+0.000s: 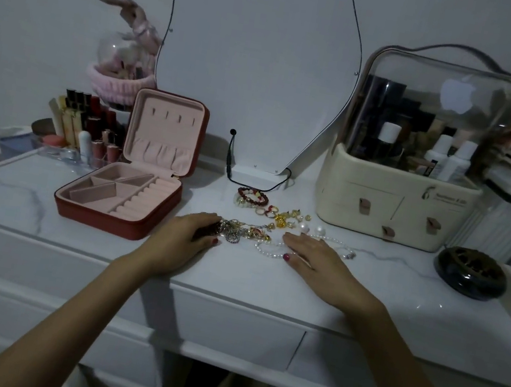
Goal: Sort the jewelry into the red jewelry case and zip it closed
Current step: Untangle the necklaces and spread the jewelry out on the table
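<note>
The red jewelry case point(106, 218) lies open at the left of the vanity top, lid upright, its pink lining and compartments bare. A loose pile of jewelry point(242, 232) spreads across the middle: tangled chains, gold rings point(284, 217), a red bead bracelet point(252, 195), a pearl bracelet point(268, 250) and a pearl strand point(337, 243). My left hand point(184, 242) rests palm down at the pile's left edge, fingers touching the chains. To the right of the pile, my right hand point(314, 258) lies flat, fingers spread, its thumb on the pearl bracelet. Neither hand holds anything.
A cream cosmetics box point(393, 214) with a clear dome stands at the right, a dark round dish point(470, 274) in front of it. Lipsticks in a clear organiser point(87, 133) stand behind the case. A mirror point(261, 58) with a black cable leans against the wall.
</note>
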